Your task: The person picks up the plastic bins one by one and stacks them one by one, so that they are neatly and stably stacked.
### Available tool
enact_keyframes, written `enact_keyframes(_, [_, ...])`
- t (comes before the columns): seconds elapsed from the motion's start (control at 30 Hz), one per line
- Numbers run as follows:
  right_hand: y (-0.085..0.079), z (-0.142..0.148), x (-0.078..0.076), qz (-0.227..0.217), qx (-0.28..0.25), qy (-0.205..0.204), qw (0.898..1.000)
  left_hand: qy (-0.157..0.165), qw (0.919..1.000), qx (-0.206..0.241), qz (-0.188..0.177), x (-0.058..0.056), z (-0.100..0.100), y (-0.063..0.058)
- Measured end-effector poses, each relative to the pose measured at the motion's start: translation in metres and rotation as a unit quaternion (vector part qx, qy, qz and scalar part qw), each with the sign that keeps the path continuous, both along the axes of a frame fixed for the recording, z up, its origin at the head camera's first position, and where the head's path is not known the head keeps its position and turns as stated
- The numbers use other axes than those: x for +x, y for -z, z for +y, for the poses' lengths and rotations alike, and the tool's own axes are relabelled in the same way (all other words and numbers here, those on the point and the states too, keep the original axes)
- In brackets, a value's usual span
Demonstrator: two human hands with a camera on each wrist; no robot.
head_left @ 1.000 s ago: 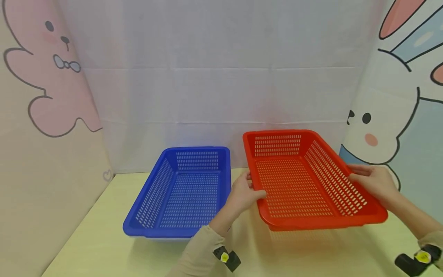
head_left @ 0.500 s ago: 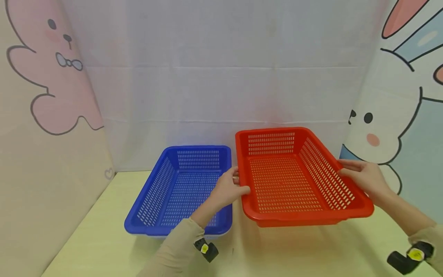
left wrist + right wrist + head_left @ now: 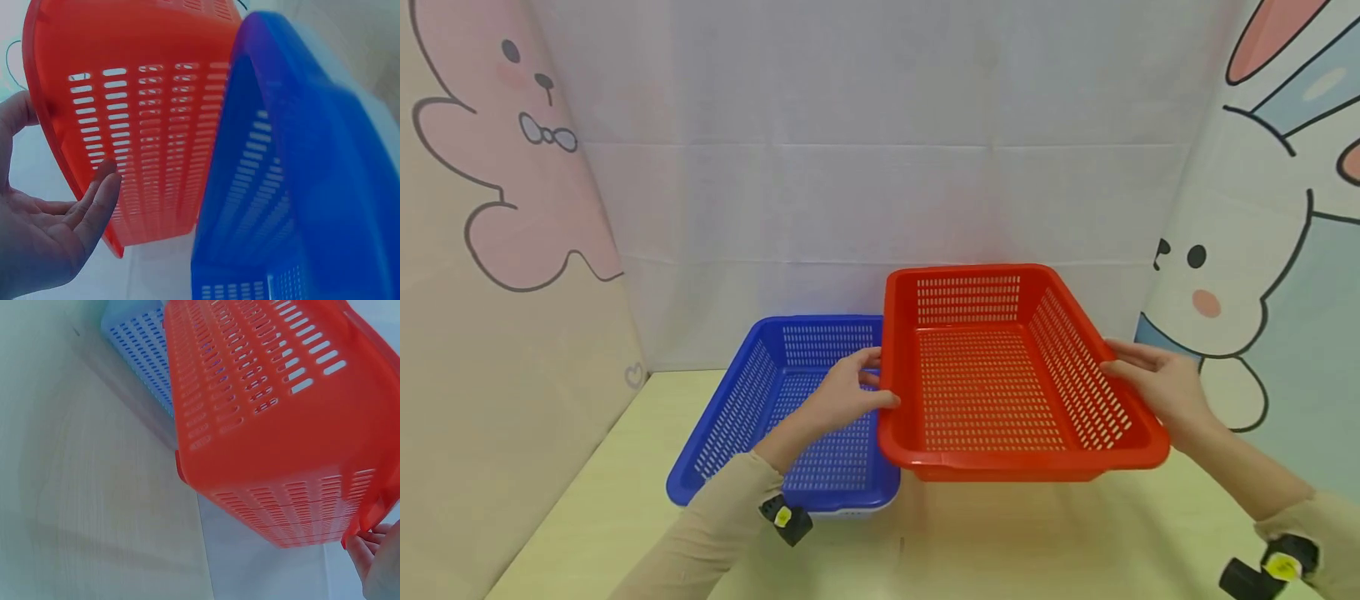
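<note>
Both hands hold a red plastic basket (image 3: 985, 392) with slotted walls up off the table, tilted a little toward me. My left hand (image 3: 842, 392) grips its left rim, thumb over the top and fingers against the outer wall. On the right side, my right hand (image 3: 1165, 387) pinches the rim. Beneath and to the left stands a blue plastic basket (image 3: 831, 500), its right side partly covered by the red one in the head view. In the left wrist view the blue basket (image 3: 331, 156) is close beside the red basket (image 3: 144, 112). Inside, the red basket shows only its slotted floor.
The pale wood-look table (image 3: 1000, 542) runs back to a white cloth backdrop (image 3: 880, 167). Side walls carry a pink cartoon animal (image 3: 542, 200) and a white rabbit (image 3: 1225, 250). Under the blue basket's rim a pale edge (image 3: 857, 511) shows.
Both hands have carried the red basket leftward and slightly up, from beside the blue basket to overlapping its right side in the head view. The blue basket has stayed in place.
</note>
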State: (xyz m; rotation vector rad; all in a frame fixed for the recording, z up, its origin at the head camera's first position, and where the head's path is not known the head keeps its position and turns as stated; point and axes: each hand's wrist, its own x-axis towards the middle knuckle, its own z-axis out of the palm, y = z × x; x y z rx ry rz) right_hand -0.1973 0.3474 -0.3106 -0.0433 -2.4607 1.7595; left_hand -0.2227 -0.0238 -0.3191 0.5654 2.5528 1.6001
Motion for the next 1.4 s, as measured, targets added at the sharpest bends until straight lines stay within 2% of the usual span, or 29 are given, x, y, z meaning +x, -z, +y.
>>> enact_keyframes(0.23, [-0.008, -0.018, -0.002, 0.020, 0.011, 0.006, 1.000, -0.020, 0.9996, -0.006, 0.018, -0.005, -0.014, -0.008])
enact_keyframes(0.4, [-0.014, -0.029, -0.006, 0.024, -0.007, 0.006, 1.000, -0.038, 0.9991, -0.001, 0.021, -0.007, -0.022, -0.017])
enact_keyframes(0.63, [-0.020, -0.052, -0.007, 0.052, -0.025, -0.011, 0.998, -0.050, 0.9983, -0.020, 0.025, -0.010, -0.043, -0.029])
enact_keyframes(1.0, [-0.018, -0.081, -0.010, 0.053, -0.042, -0.062, 0.996, -0.047, 0.9974, -0.042, 0.034, -0.013, -0.078, -0.042])
enact_keyframes(1.23, [-0.013, -0.101, -0.013, 0.066, -0.084, -0.088, 0.990, -0.036, 0.9981, -0.034, 0.038, -0.011, -0.100, -0.045])
enact_keyframes(1.4, [-0.010, -0.115, -0.017, 0.065, -0.120, -0.099, 0.986, -0.045, 0.9972, -0.046, 0.039, -0.009, -0.117, -0.045])
